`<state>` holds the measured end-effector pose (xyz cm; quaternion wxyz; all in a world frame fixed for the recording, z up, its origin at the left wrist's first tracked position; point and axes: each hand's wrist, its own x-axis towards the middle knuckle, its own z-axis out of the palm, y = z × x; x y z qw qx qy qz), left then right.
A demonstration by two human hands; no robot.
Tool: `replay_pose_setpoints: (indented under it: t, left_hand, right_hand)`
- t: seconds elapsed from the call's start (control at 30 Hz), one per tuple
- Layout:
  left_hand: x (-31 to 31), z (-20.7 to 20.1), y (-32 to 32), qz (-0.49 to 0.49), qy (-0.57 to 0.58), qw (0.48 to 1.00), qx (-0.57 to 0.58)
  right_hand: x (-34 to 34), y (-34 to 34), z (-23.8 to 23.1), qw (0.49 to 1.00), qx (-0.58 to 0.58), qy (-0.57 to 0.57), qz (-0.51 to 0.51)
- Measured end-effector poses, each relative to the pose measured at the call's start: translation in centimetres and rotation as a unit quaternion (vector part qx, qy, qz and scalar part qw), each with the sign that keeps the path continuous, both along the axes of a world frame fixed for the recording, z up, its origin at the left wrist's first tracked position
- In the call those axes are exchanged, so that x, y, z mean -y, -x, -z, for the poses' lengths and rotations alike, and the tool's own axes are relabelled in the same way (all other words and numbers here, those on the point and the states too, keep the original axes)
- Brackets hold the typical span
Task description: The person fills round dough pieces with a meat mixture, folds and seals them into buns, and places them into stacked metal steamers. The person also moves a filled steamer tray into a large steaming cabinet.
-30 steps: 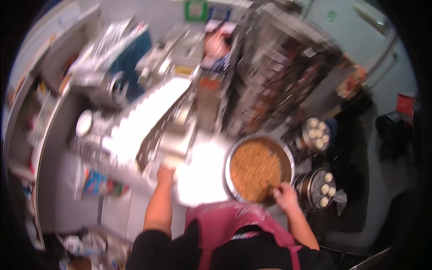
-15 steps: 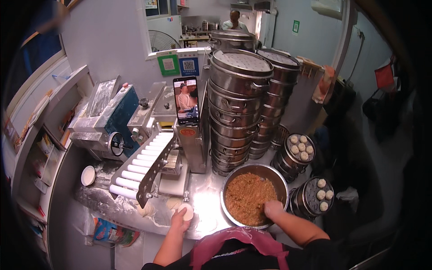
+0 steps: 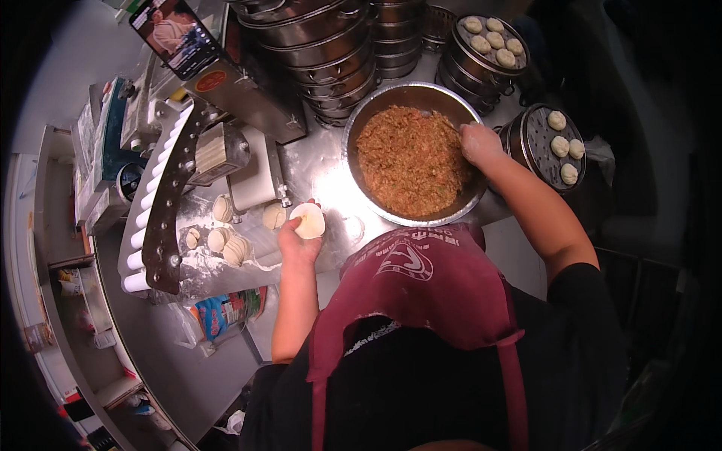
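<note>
Worker in maroon apron (image 3: 421, 301) at floured steel counter (image 3: 320, 169). Left hand (image 3: 296, 246), partly curled, cradles pale dough round (image 3: 311, 221), thumb over its face, left of steel bowl (image 3: 450, 104). Right hand (image 3: 481, 146), fingers bent, reaches over bowl's right side beside orange-brown filling (image 3: 410, 161); fingertips obscured, grip cannot be told. More dough pieces (image 3: 235, 252) lie on counter, left of left hand. Pleated buns (image 3: 495, 40) sit on two steamers (image 3: 540, 143), right of bowl. Lit phone (image 3: 175, 36) stands upper left.
</note>
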<state>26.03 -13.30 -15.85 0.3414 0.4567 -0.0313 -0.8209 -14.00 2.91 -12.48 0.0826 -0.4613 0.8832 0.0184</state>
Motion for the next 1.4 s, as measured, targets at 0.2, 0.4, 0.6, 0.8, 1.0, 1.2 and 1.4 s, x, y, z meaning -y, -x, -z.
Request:
replay_pose_setpoints:
  t: [0.2,0.4,0.6,0.8,1.0,1.2,1.4]
  left_hand:
    - [0.5,-1.7,1.0,0.027,0.018,0.999,-0.041]
    - [0.1,-2.9,1.6,0.065,0.067,0.996,-0.001]
    - [-0.9,-3.9,3.4,0.061,0.030,0.998,0.001]
    - [-1.5,-4.5,6.9,0.068,0.059,0.995,0.037]
    - [-2.6,-4.5,15.3,0.050,0.069,0.995,0.051]
    - [-3.7,-6.1,21.9,0.018,0.040,0.992,-0.116]
    - [-3.4,-6.8,20.2,-0.013,0.065,0.995,-0.070]
  right_hand:
    - [1.7,0.3,2.9,1.000,0.024,0.012,0.009]
    - [2.3,1.8,3.9,0.993,0.080,-0.066,-0.052]
    - [1.2,1.0,4.0,0.959,0.281,-0.029,-0.036]
    - [-0.2,-1.8,2.3,0.756,0.622,0.031,0.203]
    - [-1.0,-6.4,-2.3,0.603,0.751,0.185,0.194]
    - [-0.8,-11.7,-3.3,0.907,0.184,0.372,-0.069]
    - [-4.8,-11.2,-5.7,0.926,0.112,0.306,-0.191]
